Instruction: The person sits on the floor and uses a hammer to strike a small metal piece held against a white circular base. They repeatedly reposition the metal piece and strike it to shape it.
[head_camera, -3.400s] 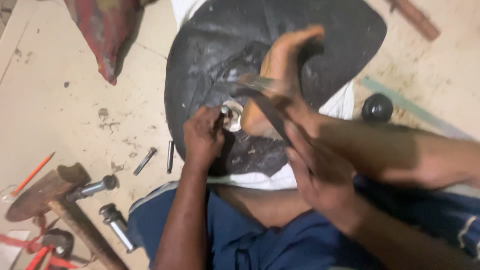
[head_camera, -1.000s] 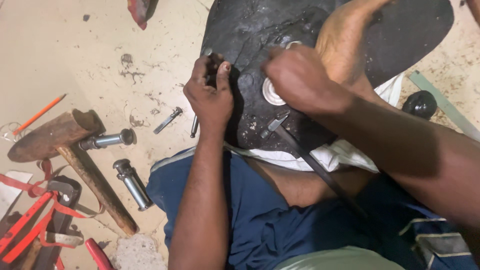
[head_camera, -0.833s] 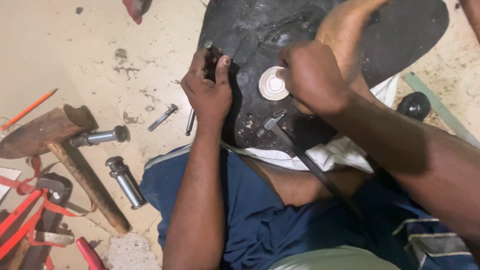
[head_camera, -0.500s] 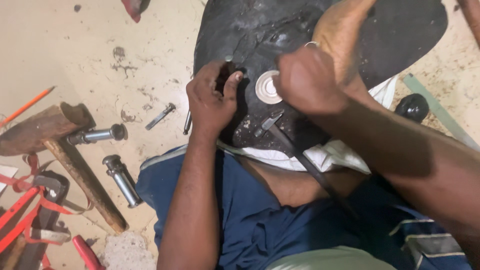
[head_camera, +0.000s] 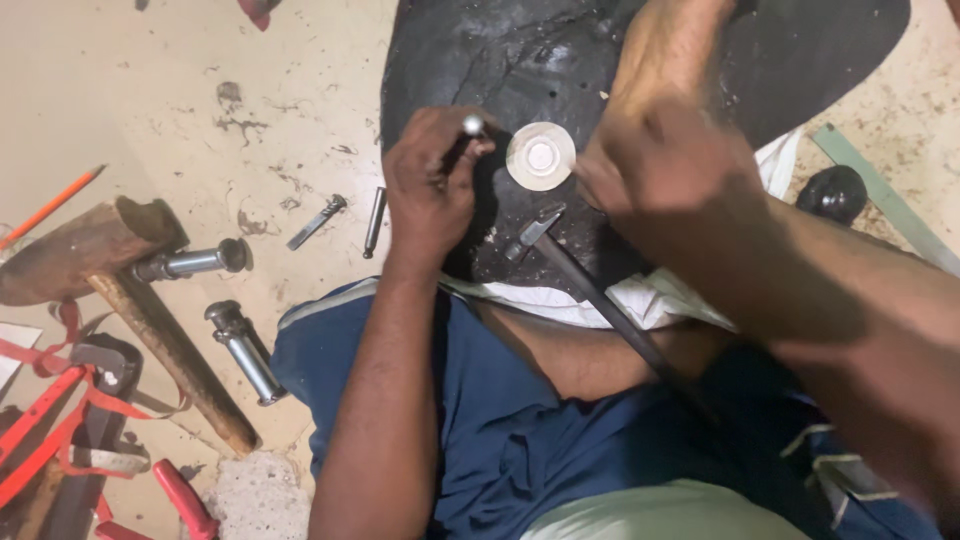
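Note:
A black rubber sheet (head_camera: 520, 60) lies on the floor with my bare foot (head_camera: 665, 50) pressing on it. A small white disc (head_camera: 540, 155) rests on the sheet. My left hand (head_camera: 430, 190) is closed around a short metal punch (head_camera: 472, 127) whose rounded top sticks out just left of the disc. My right hand (head_camera: 670, 170) is blurred and hovers right of the disc, close to its edge; whether it holds anything is unclear. A thin dark-handled hammer (head_camera: 535, 228) lies across the sheet and my lap, untouched.
On the floor to the left lie a wooden mallet (head_camera: 90, 240), two metal cylinders (head_camera: 190, 262) (head_camera: 245, 350), two small steel rods (head_camera: 318, 220) (head_camera: 374, 220), an orange pencil (head_camera: 50, 207) and red-handled tools (head_camera: 50, 430). A black round object (head_camera: 832, 192) and a greenish strip (head_camera: 890, 210) lie to the right.
My left hand has slid from the sheet's left edge towards the disc, and the punch's top now shows. My right hand has drawn back to the right, uncovering the disc.

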